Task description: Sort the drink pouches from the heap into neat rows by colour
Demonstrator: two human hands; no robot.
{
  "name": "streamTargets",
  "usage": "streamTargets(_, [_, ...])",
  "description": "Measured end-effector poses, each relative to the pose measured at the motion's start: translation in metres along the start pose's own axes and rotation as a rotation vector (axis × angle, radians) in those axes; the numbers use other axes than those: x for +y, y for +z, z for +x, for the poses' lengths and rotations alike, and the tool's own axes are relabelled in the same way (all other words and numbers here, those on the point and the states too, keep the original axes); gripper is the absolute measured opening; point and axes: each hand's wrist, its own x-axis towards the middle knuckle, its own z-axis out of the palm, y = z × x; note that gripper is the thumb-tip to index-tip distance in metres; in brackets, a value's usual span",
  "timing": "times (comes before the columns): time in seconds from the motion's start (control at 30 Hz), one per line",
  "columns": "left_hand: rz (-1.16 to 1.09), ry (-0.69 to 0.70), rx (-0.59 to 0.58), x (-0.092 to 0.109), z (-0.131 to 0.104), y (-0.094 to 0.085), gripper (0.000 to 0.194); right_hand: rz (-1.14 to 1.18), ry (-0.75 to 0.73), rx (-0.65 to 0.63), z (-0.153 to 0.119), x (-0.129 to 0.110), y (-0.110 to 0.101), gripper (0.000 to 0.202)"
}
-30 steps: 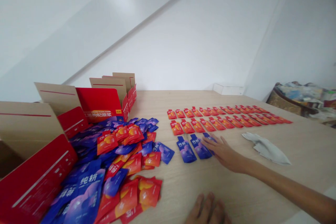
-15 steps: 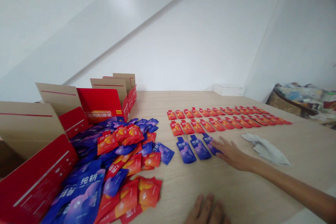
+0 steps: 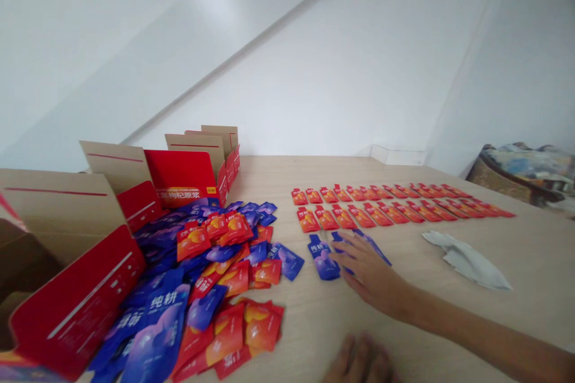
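My right hand [image 3: 371, 272] reaches in from the right, fingers spread and nearly flat over a row of blue pouches. Its fingers cover most of the middle pouch. To their left lies a blue pouch [image 3: 323, 257] in full view, and another blue pouch [image 3: 377, 249] shows partly beyond the hand. At the bottom edge my left hand [image 3: 359, 362] rests near the table, blurred, its fingers loosely bent and nothing visible in them. Behind the blue row lie two long rows of red pouches [image 3: 344, 216].
On the left, a mixed heap of red and blue pouches [image 3: 236, 278] spreads before open red cardboard boxes [image 3: 85, 299]. A crumpled whitish cloth or wrapper [image 3: 471, 260] lies right of my right hand. A white box [image 3: 399, 155] stands by the wall.
My right hand has moved left from the third blue pouch onto the middle one. That third pouch now lies more slanted. My left hand has drawn slightly lower, its fingers more bent.
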Motion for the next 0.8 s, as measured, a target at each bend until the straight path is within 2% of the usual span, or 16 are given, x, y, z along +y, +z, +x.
streamTargets(0.07, [0.029, -0.042, 0.005, 0.002, 0.002, -0.002, 0.029, 0.015, -0.075, 0.019, 0.021, -0.023, 0.000, 0.044])
streamTargets(0.13, [0.059, -0.056, -0.042, 0.001, 0.005, -0.007, 0.029, 0.037, -0.114, 0.018, 0.047, -0.041, 0.002, 0.041])
streamTargets(0.2, [0.069, 0.008, -0.121, 0.000, 0.009, -0.014, 0.024, 0.080, -0.136, -0.009, 0.074, -0.052, 0.005, 0.038])
streamTargets(0.27, [0.076, 0.058, -0.159, -0.001, 0.011, -0.019, 0.022, 0.140, -0.128, -0.053, 0.099, -0.059, 0.011, 0.039])
streamTargets(0.37, [0.101, -0.012, -0.146, 0.001, 0.011, -0.020, 0.023, 0.169, -0.034, -0.145, 0.124, -0.068, 0.023, 0.057])
streamTargets(0.43, [0.109, -0.061, -0.147, 0.003, 0.010, -0.019, 0.025, 0.144, 0.019, -0.204, 0.131, -0.073, 0.030, 0.069])
streamTargets(0.47, [0.100, -0.042, -0.161, 0.004, 0.009, -0.019, 0.025, 0.133, 0.029, -0.223, 0.132, -0.075, 0.034, 0.072])
streamTargets(0.6, [0.063, -0.002, -0.158, 0.003, 0.007, -0.017, 0.022, 0.125, -0.007, -0.292, 0.134, -0.075, 0.042, 0.073])
streamTargets(0.7, [0.054, -0.024, -0.122, 0.002, 0.007, -0.015, 0.023, 0.130, 0.012, -0.340, 0.135, -0.071, 0.048, 0.057])
streamTargets(0.8, [0.038, -0.034, -0.091, 0.001, 0.007, -0.013, 0.025, 0.125, 0.029, -0.275, 0.137, -0.068, 0.055, 0.036])
